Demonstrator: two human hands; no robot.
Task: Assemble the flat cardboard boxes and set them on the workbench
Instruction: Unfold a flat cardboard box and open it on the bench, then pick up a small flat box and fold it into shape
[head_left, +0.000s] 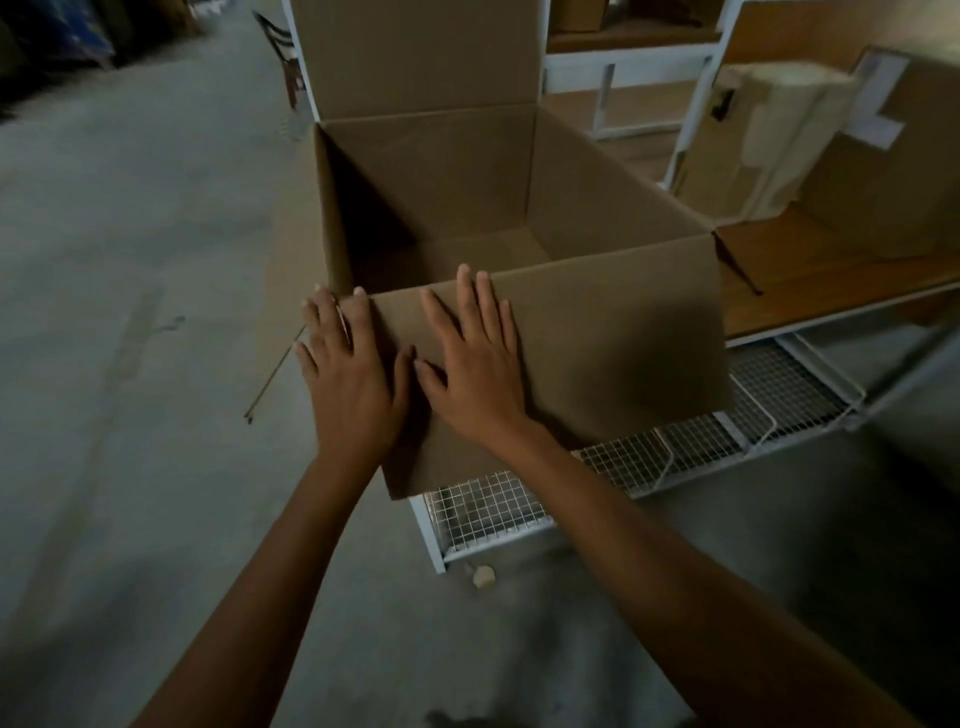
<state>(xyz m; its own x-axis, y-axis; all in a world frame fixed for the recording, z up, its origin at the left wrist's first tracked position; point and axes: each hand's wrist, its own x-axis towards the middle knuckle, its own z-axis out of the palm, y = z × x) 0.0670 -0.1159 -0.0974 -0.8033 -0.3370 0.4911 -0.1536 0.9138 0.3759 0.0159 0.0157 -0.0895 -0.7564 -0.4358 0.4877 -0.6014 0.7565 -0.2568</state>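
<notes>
A large brown cardboard box (597, 202) stands open-topped at the left end of the wooden workbench (810, 275). Its far flap points straight up and its near flap (597, 343) folds out toward me. My left hand (350, 371) lies flat with straight fingers at the near flap's left corner. My right hand (475, 358) lies flat beside it on the same flap, fingers spread. The two thumbs nearly touch. Nothing is visible inside the box.
More brown boxes (883, 156) stand on the bench at the right, one with pale tape. A white wire-mesh shelf (675, 457) runs under the bench top. White shelving (623, 67) stands behind. Grey concrete floor (130, 312) lies to the left, with a thin rod on it.
</notes>
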